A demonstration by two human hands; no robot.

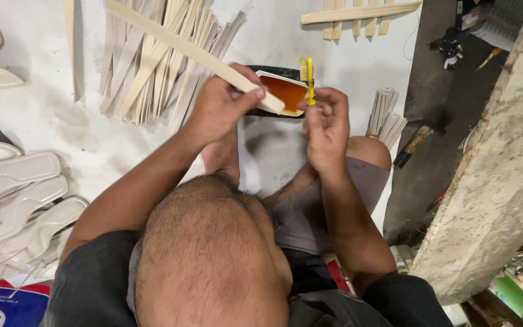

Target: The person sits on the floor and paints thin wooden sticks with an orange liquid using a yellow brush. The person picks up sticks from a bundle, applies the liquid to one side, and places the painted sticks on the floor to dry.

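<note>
My left hand grips a long pale strip that runs up to the left over the floor. My right hand pinches a small yellow brush, held upright close to the strip's near end. Just beyond both hands sits a dark tray of orange-brown glue on the white sheet. My knees and bare legs are folded below the hands.
A fan of pale strips lies at the back left, more strips at the back right, a small bundle by my right knee. White shoe insoles pile at the left. A rough concrete beam stands at the right, a hammer beside it.
</note>
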